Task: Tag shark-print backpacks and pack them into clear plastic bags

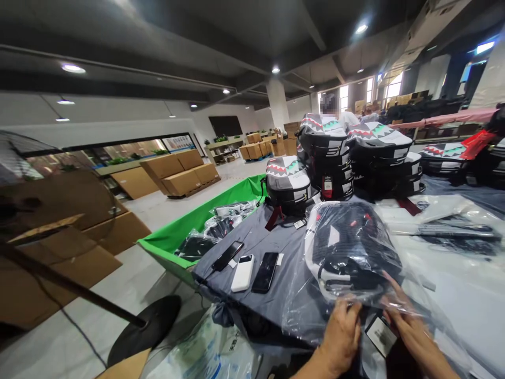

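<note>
A black and white backpack (351,247) lies on the grey-covered table (272,237) inside a clear plastic bag (311,295). My left hand (342,337) is closed on the bag's near edge, fingers curled over the plastic. My right hand (410,329) reaches into the bag's opening, its fingers pressed on the plastic beside a white tag (381,335) at the backpack's near end.
Three phones (248,266) lie on the table's left part. Stacks of shark-mouth backpacks (327,158) stand at the far side, a person behind them. A green bin (185,231) of bagged items sits left, a fan stand (145,329) on the floor. More plastic bags (445,226) lie right.
</note>
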### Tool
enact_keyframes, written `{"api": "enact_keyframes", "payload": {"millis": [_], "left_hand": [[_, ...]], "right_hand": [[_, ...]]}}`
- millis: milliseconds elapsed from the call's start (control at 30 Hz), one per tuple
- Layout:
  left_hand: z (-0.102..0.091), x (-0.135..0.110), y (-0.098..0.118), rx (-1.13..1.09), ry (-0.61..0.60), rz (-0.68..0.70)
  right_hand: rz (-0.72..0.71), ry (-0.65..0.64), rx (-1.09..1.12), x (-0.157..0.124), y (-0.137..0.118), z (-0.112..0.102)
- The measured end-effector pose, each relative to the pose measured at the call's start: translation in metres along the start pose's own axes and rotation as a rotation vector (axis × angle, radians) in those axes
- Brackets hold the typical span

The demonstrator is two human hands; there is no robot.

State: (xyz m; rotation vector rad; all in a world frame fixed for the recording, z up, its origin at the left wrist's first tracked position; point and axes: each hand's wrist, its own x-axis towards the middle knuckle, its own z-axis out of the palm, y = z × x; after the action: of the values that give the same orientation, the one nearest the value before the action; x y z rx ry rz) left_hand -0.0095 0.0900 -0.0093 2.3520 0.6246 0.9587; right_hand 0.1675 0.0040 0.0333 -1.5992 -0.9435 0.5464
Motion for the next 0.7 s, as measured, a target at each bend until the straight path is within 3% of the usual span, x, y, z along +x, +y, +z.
{"api": "enact_keyframes", "payload": {"millis": [67,167,233,433,567,700], "left_hand": [[0.002,0.012,-0.009,0.236,0.040,0.163],[-0.005,0.027,-0.032,0.522,0.189,0.185],[-0.015,0.039,-0.046,0.658,0.164,0.190],[-0.036,0.068,-0.054,0.683,-0.123,0.242],[-0.037,0.076,-0.046,0.691,-0.287,0.215],[-0.041,0.084,-0.044,0.693,-0.381,0.217]], "right_hand": [[-0.307,0.082,-0.160,0.020,-0.010,-0.006],[-0.754,0.135,-0.452,0.036,0.005,-0.012],[-0.904,0.133,-0.600,0.040,0.022,-0.006],[-1.043,0.273,-1.002,0.046,0.034,0.030],[-0.997,0.152,-1.009,0.059,0.037,0.030],[-0.933,-0.026,-0.875,0.082,0.048,0.019]]}}
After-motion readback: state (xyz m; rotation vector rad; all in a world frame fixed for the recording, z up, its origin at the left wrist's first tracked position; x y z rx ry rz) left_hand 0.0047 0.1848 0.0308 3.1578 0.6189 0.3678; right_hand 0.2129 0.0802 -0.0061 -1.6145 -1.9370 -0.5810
